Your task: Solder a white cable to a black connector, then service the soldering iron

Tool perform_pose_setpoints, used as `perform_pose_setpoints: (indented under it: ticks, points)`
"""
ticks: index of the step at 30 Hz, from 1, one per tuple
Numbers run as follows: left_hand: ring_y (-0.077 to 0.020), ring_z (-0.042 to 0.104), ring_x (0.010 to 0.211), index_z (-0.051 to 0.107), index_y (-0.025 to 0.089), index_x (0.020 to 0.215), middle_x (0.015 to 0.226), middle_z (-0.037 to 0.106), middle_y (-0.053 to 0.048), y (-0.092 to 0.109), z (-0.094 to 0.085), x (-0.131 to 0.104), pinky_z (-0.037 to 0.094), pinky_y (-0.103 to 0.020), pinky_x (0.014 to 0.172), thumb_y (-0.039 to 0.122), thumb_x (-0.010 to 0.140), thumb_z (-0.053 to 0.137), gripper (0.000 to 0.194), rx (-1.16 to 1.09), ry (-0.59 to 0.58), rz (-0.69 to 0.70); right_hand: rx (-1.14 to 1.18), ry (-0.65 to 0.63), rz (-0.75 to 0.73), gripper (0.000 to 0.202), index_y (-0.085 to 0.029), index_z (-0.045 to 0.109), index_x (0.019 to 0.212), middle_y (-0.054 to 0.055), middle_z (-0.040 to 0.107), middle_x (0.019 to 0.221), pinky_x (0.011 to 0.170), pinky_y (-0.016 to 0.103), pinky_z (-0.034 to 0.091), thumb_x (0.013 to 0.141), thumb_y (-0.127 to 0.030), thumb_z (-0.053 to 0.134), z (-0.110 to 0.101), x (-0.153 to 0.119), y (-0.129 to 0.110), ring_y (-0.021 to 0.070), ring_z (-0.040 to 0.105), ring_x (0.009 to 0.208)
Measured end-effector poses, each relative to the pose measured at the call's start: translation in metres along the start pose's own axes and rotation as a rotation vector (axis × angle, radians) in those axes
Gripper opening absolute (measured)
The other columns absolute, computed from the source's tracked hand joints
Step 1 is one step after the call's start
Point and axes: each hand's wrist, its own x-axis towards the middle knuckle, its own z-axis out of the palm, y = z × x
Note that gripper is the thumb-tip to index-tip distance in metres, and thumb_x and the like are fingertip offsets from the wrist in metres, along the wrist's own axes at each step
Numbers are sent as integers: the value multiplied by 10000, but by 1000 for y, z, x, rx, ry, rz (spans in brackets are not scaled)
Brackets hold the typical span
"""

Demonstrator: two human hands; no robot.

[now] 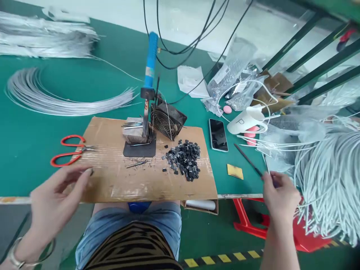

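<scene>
My left hand (57, 195) hovers over the cardboard's left front edge, thumb and forefinger pinched on a small black piece (91, 171). That piece resembles the small black pieces with silvery ends heaped in a pile (185, 159) on the cardboard. On the right, my right hand (281, 195) is closed at the table's front edge. A thin white cable (267, 163) runs into its fingertips. The end of a dark slender stick (247, 159) meets the same fingers; whether they grip it too, I cannot tell. A large bundle of white cables (323, 176) hangs beside this hand.
A blue-handled soldering iron (150, 63) stands upright before a small fan (168, 118). Red-handled scissors (73, 152) lie left on the cardboard (109, 187). A phone (218, 135), yellow sponge (235, 171) and white mug (242, 122) are on the right. Coiled white wires (62, 101) lie back left.
</scene>
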Motion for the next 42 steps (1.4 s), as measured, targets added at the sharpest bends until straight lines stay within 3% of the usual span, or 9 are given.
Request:
perform_pose_setpoints:
  ticks: [5, 12, 16, 21, 25, 27, 33, 38, 42]
  points:
    - [-203, 657, 622, 736, 280, 1090, 931, 708, 61, 32, 37, 5, 512, -297, 624, 343, 1075, 655, 104, -129, -164, 122, -106, -58, -146, 484, -162, 789, 1085, 142, 763, 962, 939, 428, 502, 873, -542, 577, 38, 36, 19, 297, 703, 926]
    - [-212, 606, 611, 754, 203, 1036, 831, 679, 16, 30, 61, 10, 463, -277, 580, 366, 1055, 659, 190, -222, -199, 34, -135, 49, -289, 633, -107, 834, 1097, 236, 762, 1010, 938, 496, 486, 871, -627, 554, 49, 31, 11, 408, 703, 979]
    - [-199, 561, 523, 743, 180, 1021, 733, 652, 20, 27, 60, 13, 410, -261, 506, 365, 1062, 654, 209, -273, -220, -30, -55, 116, -279, 550, -148, 841, 1042, 173, 772, 939, 878, 457, 529, 882, -621, 609, 31, 16, -26, 377, 745, 910]
    - [-200, 560, 496, 726, 168, 1020, 685, 637, 20, 22, 57, 10, 405, -253, 486, 359, 1075, 634, 220, -333, -218, -79, 220, -77, -78, 430, -191, 821, 942, 114, 802, 976, 996, 464, 577, 781, -589, 792, 15, 0, -86, 359, 776, 981]
    - [-208, 586, 532, 736, 172, 1019, 734, 656, 8, 20, 58, 6, 444, -266, 534, 357, 1065, 639, 214, -362, -197, -95, 406, -169, -163, 419, -177, 802, 869, 119, 791, 903, 1041, 537, 576, 756, -580, 833, 20, -3, -122, 350, 768, 971]
    - [-207, 585, 541, 738, 180, 1021, 739, 650, 16, 20, 57, 3, 440, -268, 543, 347, 1070, 637, 201, -370, -190, -97, 435, -192, -198, 405, -176, 807, 869, 110, 785, 883, 996, 508, 591, 763, -565, 841, 23, -4, -135, 307, 757, 897]
    - [-208, 551, 579, 747, 214, 985, 743, 608, 35, 28, 56, 5, 406, -282, 572, 298, 1089, 611, 191, -353, -194, -58, 508, -199, -129, 298, -189, 829, 865, 71, 785, 876, 787, 336, 597, 743, -452, 898, 29, -8, -156, 196, 726, 737]
    - [-210, 542, 594, 747, 222, 991, 776, 608, 30, 30, 56, 7, 388, -290, 569, 277, 1090, 596, 189, -355, -208, -37, 541, -239, -107, 325, -209, 843, 831, 86, 783, 876, 697, 360, 597, 692, -485, 943, 26, -13, -160, 223, 720, 706]
    - [-206, 539, 555, 747, 209, 1001, 728, 601, 29, 28, 54, 5, 398, -266, 524, 320, 1095, 622, 192, -376, -233, -116, 509, -231, -41, 358, -216, 849, 825, 96, 780, 865, 696, 399, 614, 659, -515, 954, 24, -9, -153, 251, 722, 708]
